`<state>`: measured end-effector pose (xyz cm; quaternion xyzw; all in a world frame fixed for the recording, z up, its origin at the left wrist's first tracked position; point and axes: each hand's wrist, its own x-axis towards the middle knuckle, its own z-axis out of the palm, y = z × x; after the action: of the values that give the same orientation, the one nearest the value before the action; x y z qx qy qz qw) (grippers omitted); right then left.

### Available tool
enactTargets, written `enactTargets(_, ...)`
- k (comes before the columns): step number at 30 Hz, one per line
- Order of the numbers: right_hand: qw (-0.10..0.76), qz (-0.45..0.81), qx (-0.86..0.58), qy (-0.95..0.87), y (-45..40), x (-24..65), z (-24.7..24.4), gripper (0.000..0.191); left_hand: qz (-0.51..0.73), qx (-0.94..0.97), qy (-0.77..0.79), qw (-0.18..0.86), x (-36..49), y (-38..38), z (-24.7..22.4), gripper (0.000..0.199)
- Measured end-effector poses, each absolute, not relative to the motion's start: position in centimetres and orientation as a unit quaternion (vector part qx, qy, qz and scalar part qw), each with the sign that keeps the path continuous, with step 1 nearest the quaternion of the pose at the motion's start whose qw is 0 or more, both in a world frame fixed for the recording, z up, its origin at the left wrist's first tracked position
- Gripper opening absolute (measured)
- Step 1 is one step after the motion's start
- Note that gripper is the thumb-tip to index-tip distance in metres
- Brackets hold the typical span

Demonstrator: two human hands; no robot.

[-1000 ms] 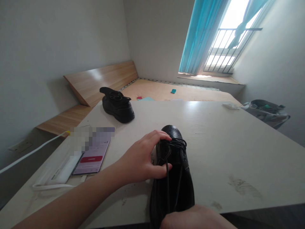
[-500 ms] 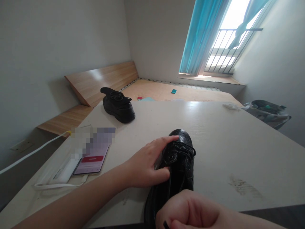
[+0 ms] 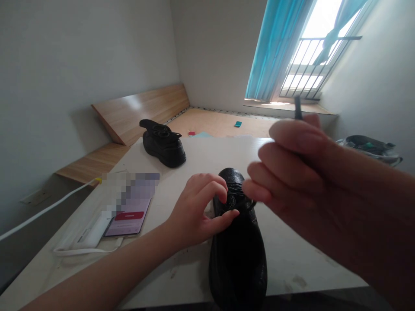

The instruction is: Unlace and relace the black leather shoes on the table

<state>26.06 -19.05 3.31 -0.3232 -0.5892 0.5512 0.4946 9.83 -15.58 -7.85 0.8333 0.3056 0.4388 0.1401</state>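
A black leather lace-up shoe stands on the table, toe pointing away from me. My left hand grips its left side near the laces, thumb on the eyelet area and fingers curled over the upper. Raised in front of the shoe on the right is my right hand, closed in a pinch with a black shoelace tip sticking up out of it. Part of the lace by the eyelets is hidden behind this hand. A second black shoe stands at the table's far left, its tongue lifted.
On the left of the white table lie a phone and a white power bank with a cable. Beyond the table is a bed with small items on it. A bin with a plastic bag stands at the right.
My right hand has risen from the shoe's heel up and to the right with the lace tip. My left hand's fingers have drawn back from the toe and curled nearer the eyelets.
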Motion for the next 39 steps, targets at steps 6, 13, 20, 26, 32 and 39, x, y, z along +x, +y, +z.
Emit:
enactTargets(6,0.573,0.548,-0.277,-0.542,-14.0,24.5,3.4,0.034,0.455,0.840,0.276,0.104,10.6,-15.6,-7.8,0.026)
enactTargets(13,0.575,0.575,-0.290,-0.504,-12.0,23.8,1.3,0.033,0.388,0.779,0.335,0.361,11.5,-16.5,-5.5,0.009)
enactTargets(20,0.589,0.550,-0.395,-0.443,-10.1,24.9,-1.7,0.030,0.376,0.732,0.369,0.432,12.1,-14.9,-2.6,0.031)
enactTargets(26,0.525,0.642,-0.381,-0.408,-9.8,26.4,-4.3,0.039,0.395,0.666,0.361,0.519,12.1,-12.7,-1.7,0.033)
enactTargets(32,0.420,0.621,-0.415,-0.515,-12.8,30.5,-4.1,0.027,0.361,0.617,0.314,0.625,12.0,-12.6,-1.6,0.029)
enactTargets(39,0.437,0.588,-0.453,-0.507,-13.4,32.4,-1.9,0.029,0.424,0.497,0.356,0.668,12.3,-13.9,-1.9,0.028)
